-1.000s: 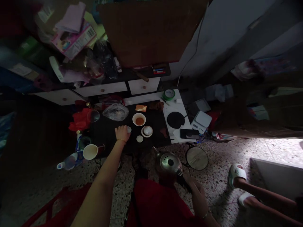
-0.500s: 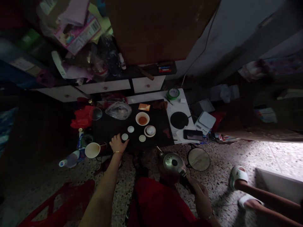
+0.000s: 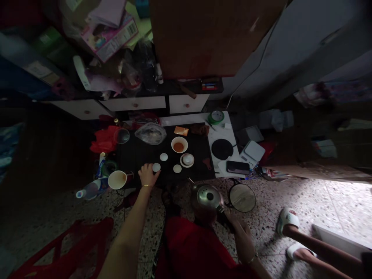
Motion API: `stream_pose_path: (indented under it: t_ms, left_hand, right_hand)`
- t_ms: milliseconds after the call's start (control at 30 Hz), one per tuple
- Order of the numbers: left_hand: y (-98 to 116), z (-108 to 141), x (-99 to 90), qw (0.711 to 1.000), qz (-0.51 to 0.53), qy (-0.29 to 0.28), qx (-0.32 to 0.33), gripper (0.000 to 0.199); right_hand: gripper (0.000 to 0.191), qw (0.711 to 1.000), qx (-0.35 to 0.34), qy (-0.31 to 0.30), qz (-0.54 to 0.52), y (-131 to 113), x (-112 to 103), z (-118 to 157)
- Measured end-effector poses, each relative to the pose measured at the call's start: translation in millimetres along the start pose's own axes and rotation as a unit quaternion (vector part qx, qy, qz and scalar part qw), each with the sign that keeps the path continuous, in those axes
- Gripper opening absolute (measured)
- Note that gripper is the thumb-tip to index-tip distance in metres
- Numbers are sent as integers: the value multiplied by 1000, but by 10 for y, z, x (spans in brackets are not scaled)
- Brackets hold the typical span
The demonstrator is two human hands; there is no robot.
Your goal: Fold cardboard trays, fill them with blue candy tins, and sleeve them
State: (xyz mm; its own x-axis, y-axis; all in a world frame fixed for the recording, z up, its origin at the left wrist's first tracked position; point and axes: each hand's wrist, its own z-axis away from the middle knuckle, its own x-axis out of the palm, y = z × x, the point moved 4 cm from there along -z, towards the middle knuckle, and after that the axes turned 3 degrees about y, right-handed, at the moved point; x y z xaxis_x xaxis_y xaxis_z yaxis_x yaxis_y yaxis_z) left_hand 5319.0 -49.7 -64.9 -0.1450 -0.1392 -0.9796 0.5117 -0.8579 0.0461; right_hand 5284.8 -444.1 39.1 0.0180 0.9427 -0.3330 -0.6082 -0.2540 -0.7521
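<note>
- The left hand (image 3: 147, 175) reaches onto a low black tray (image 3: 136, 155), fingers pinched around a small white round cup (image 3: 156, 167).
- Just beyond the fingertips sit two more small white cups (image 3: 164, 157).
- The right hand (image 3: 241, 236) grips the dark handle of a shiny metal kettle (image 3: 207, 197).

the left hand (image 3: 147, 175) covers the near side of a small white cup (image 3: 156, 167); finger contact cannot be resolved. the right hand (image 3: 242, 239) hides the handle of the kettle (image 3: 207, 197). the red stool (image 3: 58, 252) is cut off by the lower edge. shelf clutter is blurred and dark.
</note>
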Motion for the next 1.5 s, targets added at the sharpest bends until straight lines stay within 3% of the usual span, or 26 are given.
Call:
stream_pose_path:
  t_ms: [100,333,567,833,1500]
  left_hand:
    - [-49,145,-290,999,17,23,40,40]
    - [-280,596,-1053,994,46,49,89,34]
    - [-509,867,-1467,993,46,78,70,34]
    - [-677,1005,-1602,990,64,95,84,38]
    - [-824,1071,-1560,994,63,52,70,38]
  right_hand:
    - [41,998,16,-53,1,-156,131,29]
    - [50,995,-12,-103,-9,-499,486,44]
    - [57,991,-42,-125,19,-717,850,-51]
    - [56,986,-67,-104,110,-856,1066,-136]
    - [54,973,-55,-102,199,-946,1274,-124]
